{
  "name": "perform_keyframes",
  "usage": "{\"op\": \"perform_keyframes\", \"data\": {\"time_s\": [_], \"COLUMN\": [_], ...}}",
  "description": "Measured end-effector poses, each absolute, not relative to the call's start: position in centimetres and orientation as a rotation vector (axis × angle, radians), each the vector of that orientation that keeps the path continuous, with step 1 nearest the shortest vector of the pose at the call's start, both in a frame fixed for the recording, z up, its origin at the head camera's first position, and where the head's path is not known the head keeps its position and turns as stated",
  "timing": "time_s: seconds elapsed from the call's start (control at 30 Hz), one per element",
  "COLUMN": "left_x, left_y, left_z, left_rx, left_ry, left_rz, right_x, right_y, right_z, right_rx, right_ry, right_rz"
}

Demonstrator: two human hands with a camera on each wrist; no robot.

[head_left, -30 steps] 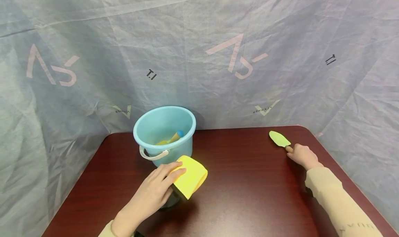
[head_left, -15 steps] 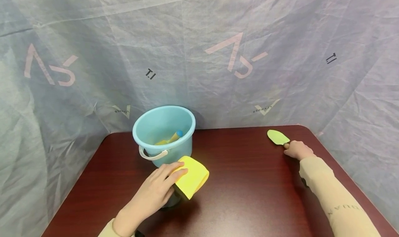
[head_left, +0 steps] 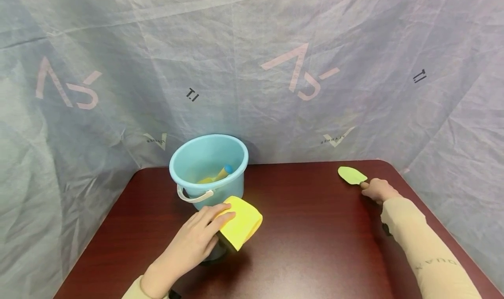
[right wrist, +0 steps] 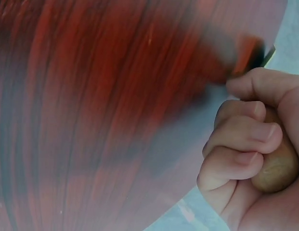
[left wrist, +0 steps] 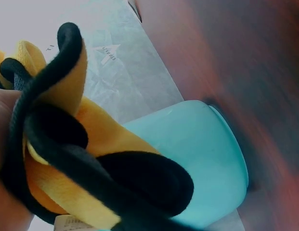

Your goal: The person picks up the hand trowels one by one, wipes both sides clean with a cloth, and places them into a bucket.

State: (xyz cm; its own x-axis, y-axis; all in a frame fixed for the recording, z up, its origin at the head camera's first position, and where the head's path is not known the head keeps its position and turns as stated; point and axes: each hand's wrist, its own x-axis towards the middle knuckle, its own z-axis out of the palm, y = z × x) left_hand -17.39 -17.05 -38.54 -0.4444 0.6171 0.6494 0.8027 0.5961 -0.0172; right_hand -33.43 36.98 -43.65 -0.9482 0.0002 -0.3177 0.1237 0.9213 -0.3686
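Observation:
In the head view my left hand (head_left: 193,238) holds a folded yellow cloth (head_left: 243,220) in front of a light blue bucket (head_left: 224,194). Its dark-edged folds fill much of the left wrist view, with the bucket (left wrist: 216,168) behind. Far to the right, my right hand (head_left: 379,190) grips a small trowel by its wooden handle, and the light green blade (head_left: 351,175) points to the back left, close over the table. The right wrist view shows the fingers (right wrist: 236,163) curled round the rounded end of the handle (right wrist: 278,168).
The bucket stands at the back left of the dark red wooden table (head_left: 299,203), its white handle (head_left: 194,197) hanging down in front. Inside it lie something yellow and a light stick with a blue end (head_left: 227,169). A grey printed sheet (head_left: 252,71) hangs behind the table.
My right hand and forearm have shifted slightly left with the trowel, mostly between the first and second frames. My left hand stays in nearly the same place with the cloth.

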Motion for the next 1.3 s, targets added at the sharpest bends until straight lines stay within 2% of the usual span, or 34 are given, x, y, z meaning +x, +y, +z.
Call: {"op": "perform_keyframes", "data": {"time_s": [0.53,0.73,1.3], "left_x": [-16.9,-16.9,-16.6], "left_y": [-17.1,-17.2,-17.7], "left_z": [-38.1,-37.6,-35.9], "left_rx": [-1.094,-1.08,-1.038], "left_ry": [-2.173,-2.165,-2.17], "left_rz": [-0.405,-0.387,-0.33], "right_x": [-31.6,-31.0,-28.9], "right_y": [39.3,39.8,39.3], "right_z": [-41.6,-40.0,-35.2], "right_rx": [-0.098,-0.231,-0.303], "right_ry": [2.789,2.888,2.941], "right_rz": [-0.518,-0.375,-0.318]}}
